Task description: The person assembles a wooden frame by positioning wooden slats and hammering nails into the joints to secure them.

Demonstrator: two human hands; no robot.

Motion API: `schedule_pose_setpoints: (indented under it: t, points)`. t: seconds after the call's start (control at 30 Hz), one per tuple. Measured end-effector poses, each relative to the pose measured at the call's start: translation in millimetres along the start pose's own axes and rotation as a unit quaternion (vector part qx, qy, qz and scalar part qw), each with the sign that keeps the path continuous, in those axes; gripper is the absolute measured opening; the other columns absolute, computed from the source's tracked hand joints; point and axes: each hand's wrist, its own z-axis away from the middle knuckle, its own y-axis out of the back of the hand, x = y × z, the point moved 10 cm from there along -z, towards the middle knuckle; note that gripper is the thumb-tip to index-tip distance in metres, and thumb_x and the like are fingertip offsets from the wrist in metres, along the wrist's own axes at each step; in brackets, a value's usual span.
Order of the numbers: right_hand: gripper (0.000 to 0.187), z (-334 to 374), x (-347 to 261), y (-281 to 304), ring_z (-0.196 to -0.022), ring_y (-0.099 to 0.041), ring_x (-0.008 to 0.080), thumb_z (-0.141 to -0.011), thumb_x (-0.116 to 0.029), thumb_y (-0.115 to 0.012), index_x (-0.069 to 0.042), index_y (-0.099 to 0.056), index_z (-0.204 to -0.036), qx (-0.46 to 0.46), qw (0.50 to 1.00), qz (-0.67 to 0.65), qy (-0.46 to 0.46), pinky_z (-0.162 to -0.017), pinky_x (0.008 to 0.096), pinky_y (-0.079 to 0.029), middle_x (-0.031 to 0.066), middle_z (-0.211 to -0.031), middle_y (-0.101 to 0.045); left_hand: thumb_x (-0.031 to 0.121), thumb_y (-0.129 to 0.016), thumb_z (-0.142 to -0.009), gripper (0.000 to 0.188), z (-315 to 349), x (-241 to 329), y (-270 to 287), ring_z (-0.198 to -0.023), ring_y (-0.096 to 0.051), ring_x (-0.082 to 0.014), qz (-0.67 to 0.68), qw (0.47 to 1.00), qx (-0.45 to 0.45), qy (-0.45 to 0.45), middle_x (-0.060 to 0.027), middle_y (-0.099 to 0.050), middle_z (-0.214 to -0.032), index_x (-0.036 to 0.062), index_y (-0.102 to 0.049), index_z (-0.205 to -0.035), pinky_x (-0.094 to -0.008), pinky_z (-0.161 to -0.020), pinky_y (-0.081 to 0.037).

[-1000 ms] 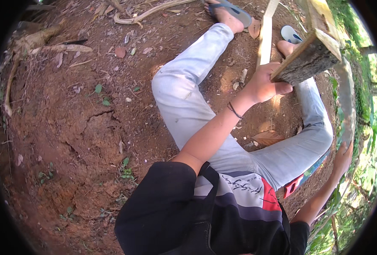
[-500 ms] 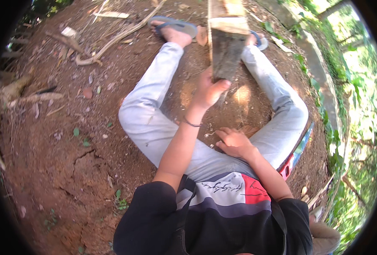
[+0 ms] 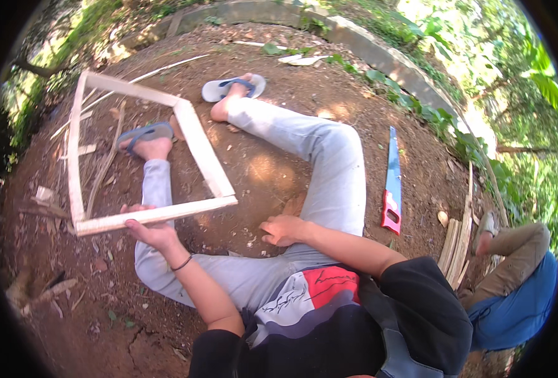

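My left hand (image 3: 153, 232) grips the near bar of a four-sided wooden frame (image 3: 156, 216), thumb on the near side and fingers behind. The frame is made of pale, narrow strips joined at the corners and is held up over my left foot and shin. Through its open middle the ground and a sandal (image 3: 145, 133) show. My right hand (image 3: 283, 230) is low between my thighs by the inner right thigh, fingers loosely bent and partly apart, apart from the frame. A brown piece (image 3: 294, 204) lies just beyond it, its kind unclear.
On the dirt to the right lies a handsaw (image 3: 392, 183) with a red handle and blue blade. Wooden strips (image 3: 456, 246) lie farther right, beside a seated person in a blue top (image 3: 521, 302). Sticks (image 3: 106, 170) litter the left. A low concrete edge (image 3: 379, 53) curves behind.
The wooden piece in my left hand has swung left and turned, so its whole frame shape now shows. The view has shifted right, bringing the saw and the other person into fuller view.
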Motion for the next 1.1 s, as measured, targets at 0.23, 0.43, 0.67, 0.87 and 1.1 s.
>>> schedule_pose_setpoints:
  t: [0.23, 0.43, 0.67, 0.87, 1.1]
  points:
    - [0.043, -3, 3, -2, -0.104, -0.057, 0.0413, -0.091, -0.038, -0.049, -0.002, -0.056, -0.114, -0.003, 1.000, -0.001, 0.003, -0.090, 0.0473, -0.045, 0.0255, -0.108, -0.060, 0.018, -0.056, -0.079, 0.015, -2, 6, 16, -0.059, -0.045, -0.0130, -0.054, 0.996, 0.069, -0.014, -0.0024, -0.044, -0.069, 0.0095, -0.044, -0.076, -0.0255, -0.053, -0.039]
    - [0.047, -13, 9, -7, -0.110, -0.054, 0.0406, -0.090, -0.036, -0.048, -0.002, -0.053, -0.122, -0.001, 1.000, -0.018, 0.001, -0.094, 0.0452, -0.043, 0.0255, -0.114, -0.058, 0.010, -0.057, -0.073, 0.012, -2, 6, -18, -0.061, -0.050, -0.0142, -0.056, 0.996, -0.069, -0.018, -0.0049, -0.049, -0.069, 0.0056, -0.047, -0.079, -0.0288, -0.059, -0.047]
    - [0.040, -13, 1, 14, -0.108, -0.055, 0.0395, -0.090, -0.032, -0.051, -0.003, -0.057, -0.117, 0.096, 0.994, -0.020, 0.046, -0.094, 0.0449, -0.043, 0.0217, -0.115, -0.057, 0.016, -0.067, -0.080, 0.029, 16, -2, -98, -0.078, -0.059, -0.0225, 0.064, 0.924, -0.361, 0.110, -0.0100, -0.053, -0.087, 0.0075, -0.047, -0.100, -0.0367, -0.074, -0.052]
    - [0.029, 15, -36, 140, -0.096, -0.057, 0.0324, -0.093, -0.023, -0.049, -0.002, -0.057, -0.111, 0.485, 0.853, -0.169, 0.095, -0.088, 0.0376, -0.045, 0.0161, -0.103, -0.058, 0.016, -0.070, -0.081, 0.023, 39, -26, -138, -0.076, -0.060, -0.0180, 0.087, 0.865, -0.462, 0.178, -0.0066, -0.058, -0.081, 0.0028, -0.055, -0.094, -0.0308, -0.072, -0.049]
    - [0.039, 33, -101, 219, -0.099, -0.056, 0.0201, -0.100, -0.032, -0.040, 0.002, -0.054, -0.115, 0.446, 0.756, -0.414, 0.242, -0.087, 0.0321, -0.044, 0.0106, -0.108, -0.058, 0.012, -0.075, -0.080, 0.028, 66, -46, -156, -0.084, -0.059, -0.0105, 0.021, 0.863, -0.429, 0.265, -0.0010, -0.061, -0.089, 0.0039, -0.060, -0.102, -0.0258, -0.074, -0.048]
